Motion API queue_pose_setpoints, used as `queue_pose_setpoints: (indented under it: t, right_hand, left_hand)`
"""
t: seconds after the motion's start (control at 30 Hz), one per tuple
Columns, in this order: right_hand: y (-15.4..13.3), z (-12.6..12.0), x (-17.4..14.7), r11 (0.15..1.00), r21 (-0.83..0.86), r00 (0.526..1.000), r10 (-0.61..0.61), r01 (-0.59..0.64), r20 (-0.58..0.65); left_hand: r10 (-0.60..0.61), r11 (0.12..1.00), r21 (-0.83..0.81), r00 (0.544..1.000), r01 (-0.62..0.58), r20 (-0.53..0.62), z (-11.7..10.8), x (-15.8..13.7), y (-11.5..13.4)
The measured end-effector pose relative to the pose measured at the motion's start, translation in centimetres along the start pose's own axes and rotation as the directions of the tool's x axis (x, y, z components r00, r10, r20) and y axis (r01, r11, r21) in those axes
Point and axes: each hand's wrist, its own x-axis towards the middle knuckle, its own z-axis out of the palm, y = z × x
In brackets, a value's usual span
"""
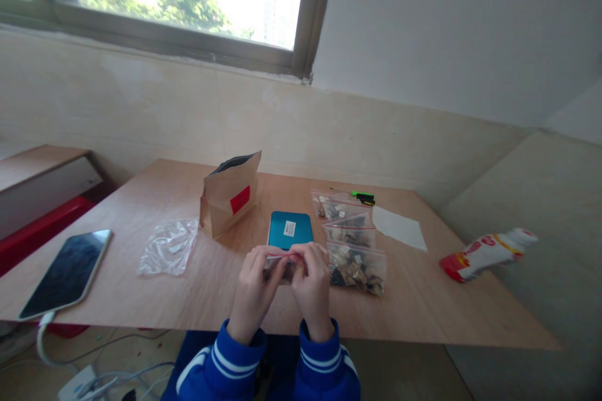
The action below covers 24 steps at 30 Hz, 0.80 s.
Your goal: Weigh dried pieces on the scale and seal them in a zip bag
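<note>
Seen from above, looking down at a wooden table [141, 288] under a window. Near the front edge, left hand [256, 285] and right hand [313, 282] side by side, both pinching the red-striped top of a small clear zip bag [285, 269], fingertips pressed along the strip as if to run the seal shut; bag held just above the tabletop, brownish pieces inside. Blue sleeves with white stripes at the wrists. Just behind the hands, a flat teal box [290, 229] with a white label. To the right, within easy reach, three filled zip bags [352, 244] laid in an overlapping row, likely finished ones set aside. Left of the box, an upright brown paper pouch [230, 197] with a red sticker, top open, perhaps the supply. Further left, a heap of empty clear bags [168, 247], then a phone [68, 272] on a charging cable. At the far right, a white paper sheet [399, 227] and a green marker [364, 197].
</note>
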Motion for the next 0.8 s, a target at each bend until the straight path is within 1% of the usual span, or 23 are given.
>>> queue_pose_setpoints:
  t: [0.13,0.27,0.4,0.6,0.7,0.73,0.8]
  right_hand:
    - [0.0,-0.1,0.2,1.000,0.022,0.999,-0.016,0.015,0.035]
    - [0.5,-0.2,0.4,0.999,0.022,0.995,-0.045,0.044,0.084]
    - [1.0,-0.1,0.2,0.999,0.013,0.998,-0.048,0.047,0.048]
    - [1.1,-0.3,-0.1,0.999,-0.036,1.000,0.000,0.000,-0.003]
    - [1.5,-0.7,0.0,1.000,-0.027,0.998,0.009,-0.007,0.070]
    - [1.6,-0.8,0.1,1.000,-0.016,0.995,0.005,-0.003,0.101]
    - [2.0,-1.2,0.2,1.000,-0.005,0.990,-0.006,0.006,0.139]
  left_hand:
    - [-0.006,1.000,0.006,0.999,0.006,-0.044,-0.2,0.0,-0.4]
    - [-0.024,1.000,-0.010,0.996,0.023,-0.086,-1.4,0.4,-0.5]
    - [-0.043,0.999,-0.033,0.998,0.042,-0.044,-2.1,0.6,-0.6]
    - [-0.086,0.985,-0.146,0.995,0.093,0.050,-2.0,0.2,-0.9]
    - [-0.129,0.972,-0.189,0.988,0.142,0.083,-2.2,0.1,-1.0]
    - [-0.146,0.969,-0.190,0.987,0.157,0.067,-2.3,0.1,-1.1]
    - [-0.176,0.970,-0.171,0.984,0.172,-0.005,-2.6,0.2,-1.3]
